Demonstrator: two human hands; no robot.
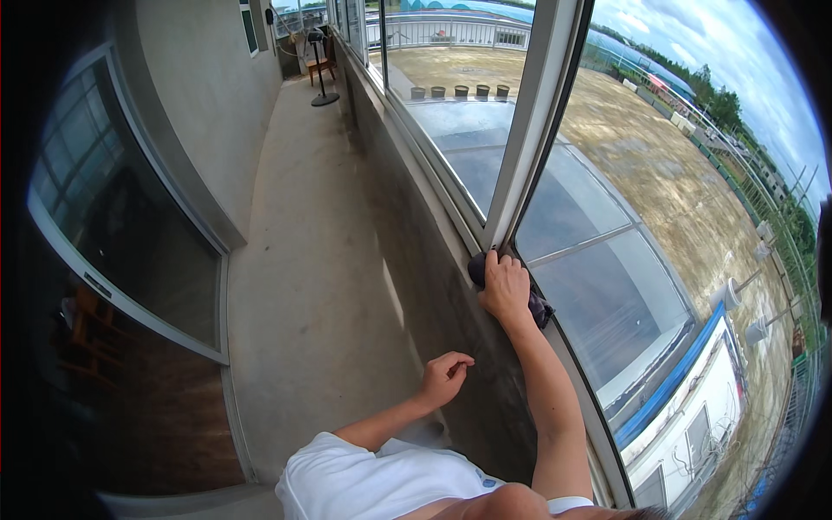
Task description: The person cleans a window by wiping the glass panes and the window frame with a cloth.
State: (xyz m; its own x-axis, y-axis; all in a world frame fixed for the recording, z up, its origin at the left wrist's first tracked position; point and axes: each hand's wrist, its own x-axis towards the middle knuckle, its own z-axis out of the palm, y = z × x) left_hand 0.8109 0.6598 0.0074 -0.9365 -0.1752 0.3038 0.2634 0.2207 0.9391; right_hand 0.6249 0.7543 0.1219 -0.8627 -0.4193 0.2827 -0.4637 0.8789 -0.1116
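My right hand (pixel 506 286) grips a dark patterned cloth (pixel 541 309) on the window sill, at the foot of the upright window frame (pixel 513 162). Part of the cloth bulges out on the left of my fingers, and more of it shows beyond the wrist. What lies under the palm is hidden. Lower and to the left, my left hand (pixel 444 378) hangs in the air in front of the low wall (pixel 448 286). Its fingers are curled in towards the thumb, and nothing shows in them.
A long concrete corridor floor (pixel 312 260) runs ahead, with a round-based stand (pixel 325 99) and a wooden chair (pixel 321 65) at its far end. On the left is a glass sliding door (pixel 149 214). Outside the window lie a glazed roof (pixel 604 260) and several pots (pixel 461 91).
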